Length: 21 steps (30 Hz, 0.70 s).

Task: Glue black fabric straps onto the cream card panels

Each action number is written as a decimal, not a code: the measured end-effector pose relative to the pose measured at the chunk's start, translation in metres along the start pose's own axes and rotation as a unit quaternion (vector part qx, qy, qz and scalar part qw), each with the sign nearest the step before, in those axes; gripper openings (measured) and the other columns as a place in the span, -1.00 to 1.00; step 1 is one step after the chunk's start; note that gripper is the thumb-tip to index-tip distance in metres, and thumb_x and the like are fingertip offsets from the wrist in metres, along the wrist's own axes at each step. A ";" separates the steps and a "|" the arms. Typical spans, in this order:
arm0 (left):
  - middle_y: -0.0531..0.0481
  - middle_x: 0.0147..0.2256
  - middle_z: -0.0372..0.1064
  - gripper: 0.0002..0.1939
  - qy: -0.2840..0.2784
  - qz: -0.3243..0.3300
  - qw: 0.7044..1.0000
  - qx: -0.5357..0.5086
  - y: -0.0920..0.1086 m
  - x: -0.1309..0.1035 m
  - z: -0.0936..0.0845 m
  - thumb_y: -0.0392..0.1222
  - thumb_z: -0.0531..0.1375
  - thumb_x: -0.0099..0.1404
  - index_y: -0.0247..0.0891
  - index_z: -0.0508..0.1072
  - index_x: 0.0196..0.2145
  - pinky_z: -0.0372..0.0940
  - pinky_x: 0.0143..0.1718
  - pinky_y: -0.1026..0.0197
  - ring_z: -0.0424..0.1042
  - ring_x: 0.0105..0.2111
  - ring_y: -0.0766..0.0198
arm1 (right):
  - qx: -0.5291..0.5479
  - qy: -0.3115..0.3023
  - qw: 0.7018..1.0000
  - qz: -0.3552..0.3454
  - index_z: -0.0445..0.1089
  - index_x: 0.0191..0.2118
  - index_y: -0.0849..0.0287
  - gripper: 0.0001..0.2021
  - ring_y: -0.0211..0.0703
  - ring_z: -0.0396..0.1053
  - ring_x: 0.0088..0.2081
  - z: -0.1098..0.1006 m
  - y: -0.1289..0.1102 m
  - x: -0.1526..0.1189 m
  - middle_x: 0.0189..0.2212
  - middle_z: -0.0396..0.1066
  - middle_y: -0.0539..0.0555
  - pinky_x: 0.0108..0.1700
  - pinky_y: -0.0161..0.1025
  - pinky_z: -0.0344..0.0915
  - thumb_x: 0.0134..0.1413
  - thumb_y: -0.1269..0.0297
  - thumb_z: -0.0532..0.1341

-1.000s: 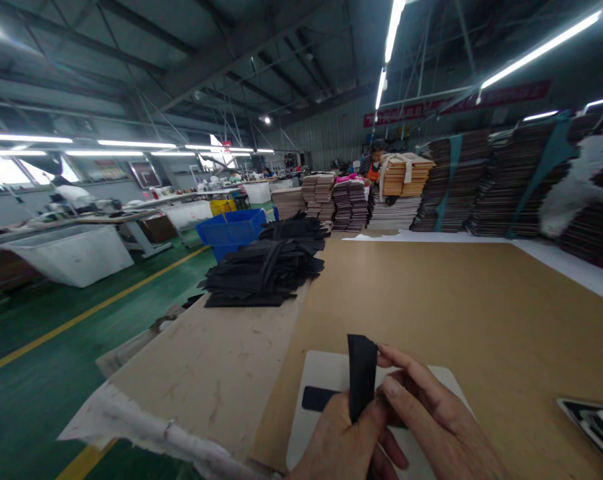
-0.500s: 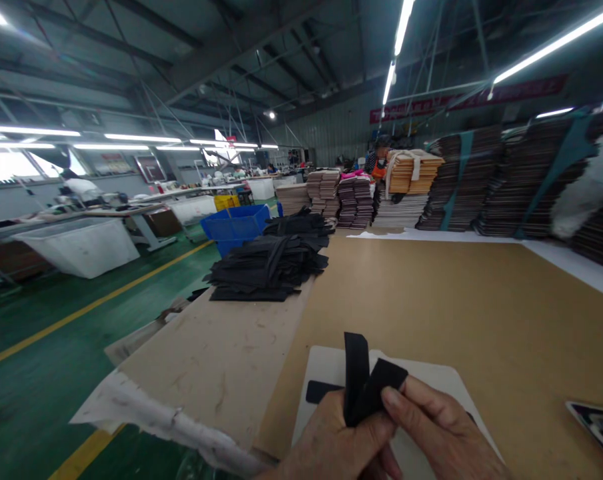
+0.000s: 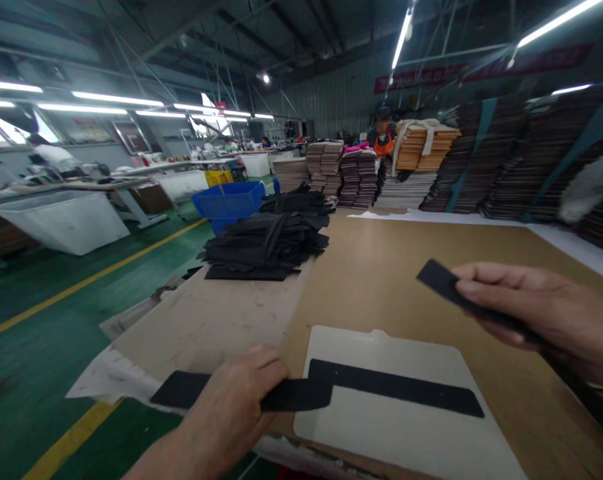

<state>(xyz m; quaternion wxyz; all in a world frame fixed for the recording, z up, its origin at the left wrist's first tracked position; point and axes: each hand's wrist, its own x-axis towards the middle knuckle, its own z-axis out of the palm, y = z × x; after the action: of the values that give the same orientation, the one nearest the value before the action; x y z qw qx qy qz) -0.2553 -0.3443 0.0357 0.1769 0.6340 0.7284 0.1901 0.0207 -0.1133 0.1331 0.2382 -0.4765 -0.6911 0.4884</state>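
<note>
My left hand (image 3: 236, 400) is closed on a black fabric strip (image 3: 298, 395) over the table's near edge. The strip's right end overlaps the corner of a pale flat board (image 3: 381, 427). Across that board runs a dark band (image 3: 401, 387); I cannot tell whether it is a strip lying there or an opening. On the right, raised above the brown tabletop, my right hand (image 3: 526, 300) pinches another black strip (image 3: 437, 279) between thumb and fingers. This strip's far end trails toward the lower right, partly behind the hand.
A heap of black strips (image 3: 266, 243) lies on the table's left part, beside blue bins (image 3: 228, 200). Stacks of dark sheets (image 3: 501, 153) line the back. A person in an orange apron (image 3: 382, 143) is behind the stacks. White bins (image 3: 66, 220) stand across the green floor.
My hands were together over the board, holding folded black strips. Now they are apart, the left moved left and the right up and rightward, each with a strip. More of the board shows.
</note>
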 end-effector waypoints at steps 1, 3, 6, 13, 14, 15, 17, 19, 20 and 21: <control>-0.02 -0.23 0.39 -0.69 0.007 0.044 0.998 0.043 -0.002 0.005 0.007 -0.49 0.05 0.06 -0.23 0.45 -0.30 0.22 -0.20 0.17 0.33 -0.19 0.15 | -0.006 -0.080 0.997 0.019 0.46 -0.40 0.14 -0.65 -0.43 0.06 -0.68 0.015 0.000 0.004 -0.65 0.29 -0.09 -0.64 -0.36 -0.06 -0.14 -0.07 0.34; -0.07 -0.11 0.37 -0.52 0.027 0.106 0.991 0.079 -0.003 0.017 0.023 -0.53 0.04 0.01 -0.23 0.43 -0.13 0.26 -0.10 0.08 0.30 -0.10 0.09 | -0.015 -0.227 0.973 0.046 0.41 -0.37 0.12 -0.68 -0.43 0.07 -0.69 0.046 0.003 0.011 -0.65 0.27 -0.12 -0.67 -0.41 -0.05 -0.14 -0.03 0.34; -0.14 -0.03 0.33 -0.44 0.038 0.136 0.984 0.106 -0.004 0.031 0.040 -0.51 0.05 0.07 -0.30 0.36 0.05 0.30 -0.03 0.00 0.27 -0.05 0.05 | -0.028 -0.305 0.951 0.045 0.32 -0.38 0.10 -0.78 -0.45 0.06 -0.71 0.087 0.013 0.025 -0.63 0.26 -0.15 -0.69 -0.44 -0.06 -0.03 0.08 0.27; -0.13 -0.04 0.34 -0.44 0.011 0.114 0.991 0.074 -0.015 0.039 0.057 -0.45 0.12 0.03 -0.32 0.37 0.03 0.32 -0.01 0.02 0.27 -0.06 0.05 | -0.121 -0.313 0.942 -0.006 0.33 -0.35 0.12 -0.95 -0.39 0.08 -0.61 0.141 0.036 0.057 -0.56 0.24 -0.13 -0.66 -0.45 0.03 0.08 0.28 0.17; -0.13 -0.04 0.34 -0.45 0.015 0.115 0.991 0.067 -0.016 0.039 0.058 -0.45 0.12 0.02 -0.33 0.37 0.03 0.32 0.00 0.02 0.27 -0.06 0.05 | -0.136 -0.314 0.939 -0.015 0.33 -0.35 0.12 -0.95 -0.37 0.10 -0.60 0.145 0.038 0.060 -0.57 0.23 -0.12 -0.65 -0.44 0.05 0.09 0.30 0.16; -0.13 -0.03 0.34 -0.45 0.019 0.117 0.991 0.060 -0.017 0.039 0.060 -0.44 0.12 0.00 -0.33 0.37 0.02 0.31 0.00 0.02 0.27 -0.06 0.05 | -0.149 -0.315 0.937 -0.023 0.32 -0.36 0.13 -0.96 -0.35 0.11 -0.59 0.150 0.040 0.063 -0.58 0.23 -0.11 -0.63 -0.42 0.05 0.09 0.32 0.15; -0.13 -0.03 0.35 -0.45 0.025 0.118 0.992 0.046 -0.019 0.039 0.061 -0.44 0.13 -0.02 -0.32 0.38 -0.01 0.31 0.00 0.03 0.27 -0.06 0.05 | -0.171 -0.316 0.932 -0.043 0.33 -0.37 0.14 -0.95 -0.34 0.12 -0.58 0.157 0.044 0.066 -0.59 0.22 -0.11 -0.61 -0.40 0.03 0.09 0.36 0.14; -0.12 -0.04 0.36 -0.46 0.028 0.120 0.992 0.037 -0.020 0.039 0.062 -0.43 0.13 -0.01 -0.30 0.38 -0.01 0.31 0.00 0.04 0.28 -0.06 0.06 | -0.193 -0.313 0.927 -0.069 0.33 -0.38 0.14 -0.94 -0.34 0.12 -0.57 0.163 0.047 0.068 -0.60 0.20 -0.12 -0.57 -0.38 0.01 0.09 0.39 0.14; -0.12 -0.04 0.36 -0.46 0.028 0.122 0.991 0.036 -0.020 0.039 0.062 -0.43 0.14 0.00 -0.29 0.37 -0.01 0.32 -0.01 0.04 0.29 -0.07 0.07 | -0.207 -0.311 0.924 -0.083 0.34 -0.38 0.14 -0.93 -0.35 0.13 -0.56 0.166 0.048 0.070 -0.59 0.21 -0.12 -0.54 -0.38 0.01 0.09 0.40 0.14; -0.12 -0.04 0.36 -0.46 0.029 0.126 0.991 0.035 -0.021 0.039 0.062 -0.42 0.14 0.00 -0.28 0.37 0.00 0.32 -0.01 0.04 0.29 -0.07 0.07 | -0.225 -0.307 0.920 -0.095 0.34 -0.38 0.15 -0.94 -0.34 0.14 -0.54 0.168 0.049 0.071 -0.58 0.22 -0.12 -0.52 -0.37 0.02 0.09 0.40 0.15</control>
<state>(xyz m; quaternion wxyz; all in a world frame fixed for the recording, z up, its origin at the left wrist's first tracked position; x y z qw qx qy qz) -0.2475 -0.3052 -0.0294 0.1080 0.7209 0.6538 0.2030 -0.1228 -0.1218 0.0107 -0.0536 -0.2762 -0.8639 0.4177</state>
